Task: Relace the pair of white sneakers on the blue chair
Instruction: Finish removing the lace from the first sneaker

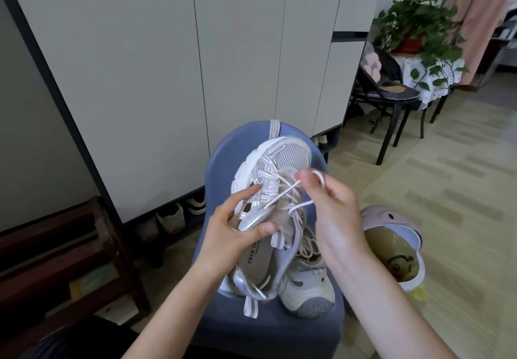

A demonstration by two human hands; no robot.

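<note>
A white and silver sneaker (282,159) is held up over the blue chair (223,145), toe pointing away from me. My left hand (235,227) grips its side near the tongue, thumb on the silver panel. My right hand (330,199) pinches the white lace (282,192) above the eyelets, with a loop of lace curling over the fingers. The second sneaker (310,283) lies on the chair seat beneath, toe toward me, with its loose laces bunched on top.
A tall grey cabinet (167,64) stands behind the chair, shoes tucked under it. A dark wooden rack (70,255) is at the left. A pink slipper-like item (391,246) lies on the floor at right. Farther right stand a black chair (389,92) and a potted plant (419,25).
</note>
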